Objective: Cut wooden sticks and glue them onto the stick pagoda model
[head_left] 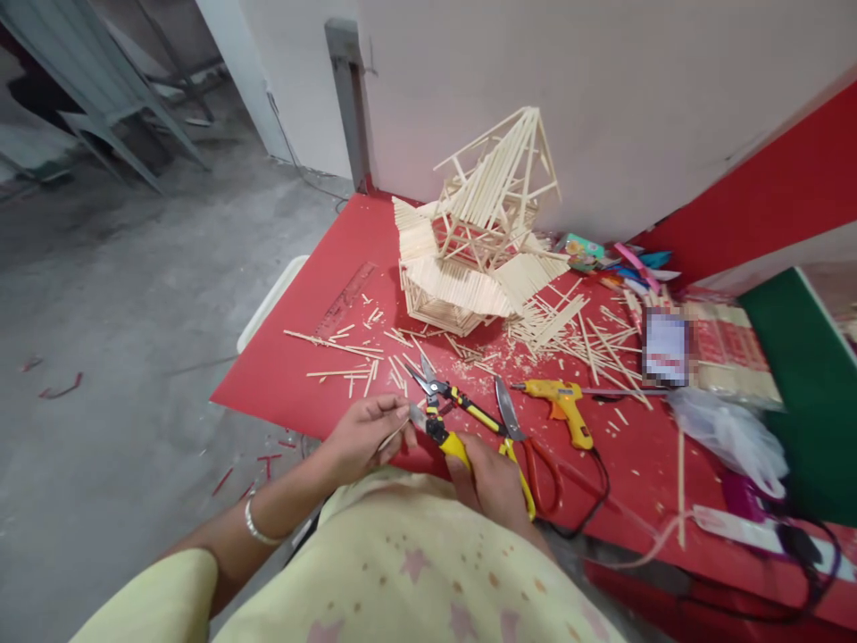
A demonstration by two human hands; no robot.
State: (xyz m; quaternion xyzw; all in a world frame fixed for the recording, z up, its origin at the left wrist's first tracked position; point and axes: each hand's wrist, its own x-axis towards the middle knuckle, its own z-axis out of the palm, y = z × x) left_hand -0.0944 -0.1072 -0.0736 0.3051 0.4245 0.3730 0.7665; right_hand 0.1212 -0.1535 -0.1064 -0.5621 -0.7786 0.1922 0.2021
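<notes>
While my left hand (375, 433) pinches a thin stick (394, 436), my right hand (494, 482) clasps yellow-handled cutters (438, 432), all by the near edge of the red tabletop (287, 379); grey floor (167, 268) left, pale wall (603, 116) behind. Clear packets (727, 348) at right hold sticks; white plastic bag (728, 436) near them, contents unclear.

Behind the red desk (274, 371) rises a pale wall (616, 107) with a red band (769, 174) at right and a grey post (352, 116); a bluish-grey chair (77, 62) stands on grey floor (134, 277).
</notes>
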